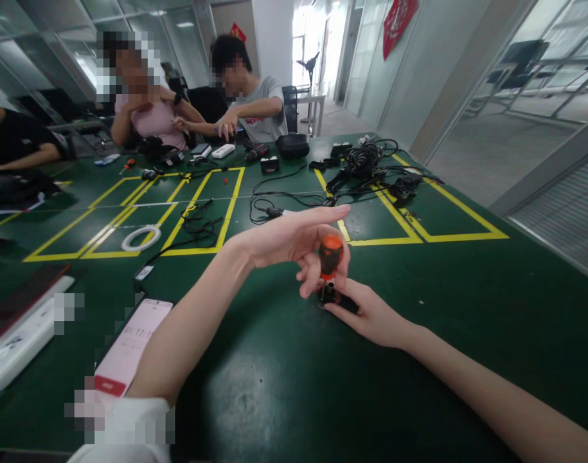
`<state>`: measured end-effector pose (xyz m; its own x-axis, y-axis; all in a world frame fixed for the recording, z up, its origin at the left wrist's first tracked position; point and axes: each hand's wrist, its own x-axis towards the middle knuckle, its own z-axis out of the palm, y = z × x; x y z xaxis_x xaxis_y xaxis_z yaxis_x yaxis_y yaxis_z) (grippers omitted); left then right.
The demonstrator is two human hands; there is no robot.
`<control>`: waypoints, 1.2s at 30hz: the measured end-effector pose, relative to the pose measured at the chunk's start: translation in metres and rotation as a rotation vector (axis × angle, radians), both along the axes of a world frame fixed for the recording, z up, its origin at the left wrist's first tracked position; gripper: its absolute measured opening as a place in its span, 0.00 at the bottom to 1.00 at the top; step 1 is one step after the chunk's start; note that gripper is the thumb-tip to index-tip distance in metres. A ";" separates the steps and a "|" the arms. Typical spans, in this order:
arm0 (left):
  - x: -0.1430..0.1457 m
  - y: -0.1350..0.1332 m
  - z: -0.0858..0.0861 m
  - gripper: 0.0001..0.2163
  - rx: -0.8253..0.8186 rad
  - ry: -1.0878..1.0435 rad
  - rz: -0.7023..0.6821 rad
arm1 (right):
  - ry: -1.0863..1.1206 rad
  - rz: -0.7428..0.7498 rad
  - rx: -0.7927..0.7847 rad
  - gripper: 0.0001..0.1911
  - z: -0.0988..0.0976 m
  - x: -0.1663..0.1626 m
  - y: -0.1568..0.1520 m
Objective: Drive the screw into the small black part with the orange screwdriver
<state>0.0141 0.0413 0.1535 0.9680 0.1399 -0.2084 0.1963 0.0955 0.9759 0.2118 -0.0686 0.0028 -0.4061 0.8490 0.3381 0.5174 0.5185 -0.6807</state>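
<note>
A short, stubby screwdriver (331, 256) with an orange and black handle stands upright over the table, its shaft pointing down. My left hand (306, 241) reaches in from the left and curls its lower fingers around the handle, while one finger stretches out above it. Below the handle sits a small black part (328, 294), which the screwdriver's tip appears to meet. The thumb and fingers of my right hand (364, 312) pinch this part from the right, close to the tabletop. Its exact kind is too small to make out.
On the green table (255, 399) lie a phone (134, 337) beside my left forearm, a white power strip (28, 334), a white tape roll (141, 238) and tangled black cables (364, 161). Across the table, one person (151, 112) sits beside another (265, 103).
</note>
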 end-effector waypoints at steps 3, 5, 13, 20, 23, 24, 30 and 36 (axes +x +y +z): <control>-0.001 0.006 -0.004 0.25 -0.047 -0.054 -0.020 | 0.000 0.003 -0.006 0.12 0.001 0.000 -0.001; -0.003 0.007 -0.004 0.22 0.005 -0.088 0.014 | 0.010 -0.001 -0.009 0.14 0.002 -0.001 -0.001; -0.005 0.003 0.000 0.23 0.217 -0.046 0.134 | 0.023 0.004 0.002 0.15 0.003 -0.001 0.000; -0.003 0.003 -0.002 0.28 0.000 -0.022 0.086 | 0.002 -0.005 -0.004 0.14 0.004 -0.002 0.000; -0.003 0.002 -0.002 0.26 0.019 -0.009 0.092 | 0.020 -0.002 0.004 0.14 0.002 -0.002 0.000; -0.003 0.002 -0.001 0.26 0.038 -0.015 0.109 | 0.022 -0.001 0.005 0.14 0.002 -0.002 0.000; -0.004 -0.002 0.002 0.23 0.201 -0.067 0.134 | 0.016 -0.013 0.007 0.13 0.001 -0.002 0.000; -0.006 -0.010 0.009 0.19 0.470 -0.095 0.244 | 0.036 0.000 -0.019 0.15 0.004 -0.003 0.000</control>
